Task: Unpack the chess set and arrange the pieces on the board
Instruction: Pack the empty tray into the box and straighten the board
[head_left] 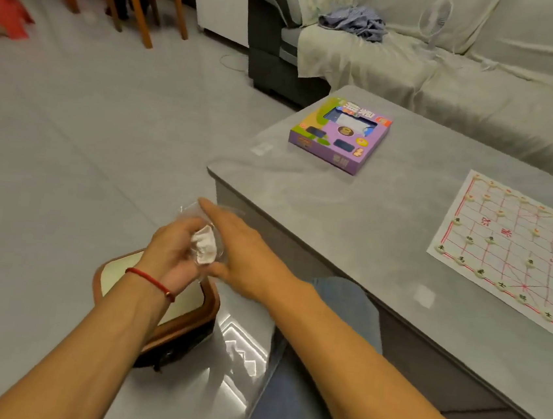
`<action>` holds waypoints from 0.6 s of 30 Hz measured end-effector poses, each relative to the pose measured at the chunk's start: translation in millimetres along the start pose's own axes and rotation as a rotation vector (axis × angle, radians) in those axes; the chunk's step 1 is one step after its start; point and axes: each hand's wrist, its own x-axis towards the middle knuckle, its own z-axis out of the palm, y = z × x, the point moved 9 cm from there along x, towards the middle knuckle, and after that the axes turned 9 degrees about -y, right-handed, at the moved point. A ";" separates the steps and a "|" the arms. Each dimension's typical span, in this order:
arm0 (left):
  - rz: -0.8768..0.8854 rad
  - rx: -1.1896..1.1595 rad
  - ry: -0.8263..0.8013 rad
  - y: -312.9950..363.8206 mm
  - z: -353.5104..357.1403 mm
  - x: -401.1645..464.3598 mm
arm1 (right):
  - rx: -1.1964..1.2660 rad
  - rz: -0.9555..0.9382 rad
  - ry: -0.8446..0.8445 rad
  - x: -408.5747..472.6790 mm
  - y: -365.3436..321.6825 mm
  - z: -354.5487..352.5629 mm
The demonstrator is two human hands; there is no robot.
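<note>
A crumpled wrapper (204, 244) is gripped in the curled fingers of the left hand (170, 249), directly above a bin (185, 319) on the floor. The right hand (244, 247) is held flat, fingers straight and together, touching the wrapper's right side. The board (516, 248), with pieces (490, 239) already set out, lies on the table (353, 210) well to the right, nearer the right hand. The box (341, 134) stands further back. Disposal downward is judged the likely next move.
</note>
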 end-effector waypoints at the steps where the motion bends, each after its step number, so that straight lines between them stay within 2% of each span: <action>1: -0.020 0.007 0.001 -4.5 -11.4 -0.3 | -0.008 -0.006 0.007 4.0 -3.2 8.2; 7: -0.071 0.239 -0.117 -17.7 -41.6 -16.5 | 0.070 0.064 0.153 11.3 5.3 57.2; 9: -0.006 0.398 -0.055 -18.2 -63.4 -23.5 | 0.107 0.125 0.165 11.0 22.9 72.9; 11: 0.212 0.726 0.115 3.3 -97.5 -30.8 | 0.119 0.203 0.178 7.5 44.9 81.9; 13: 0.419 1.310 0.209 23.8 -115.9 -33.1 | 0.078 0.260 0.193 4.7 61.9 81.9; 14: 0.433 1.611 0.196 21.8 -125.4 -25.5 | 0.065 0.276 0.192 4.6 68.0 81.1; 16: 0.246 1.999 0.092 5.2 -151.9 -3.8 | 0.049 0.291 0.169 4.7 72.1 80.2; 18: 0.085 2.131 -0.024 -6.7 -170.6 11.7 | 0.031 0.281 0.134 5.4 71.3 84.7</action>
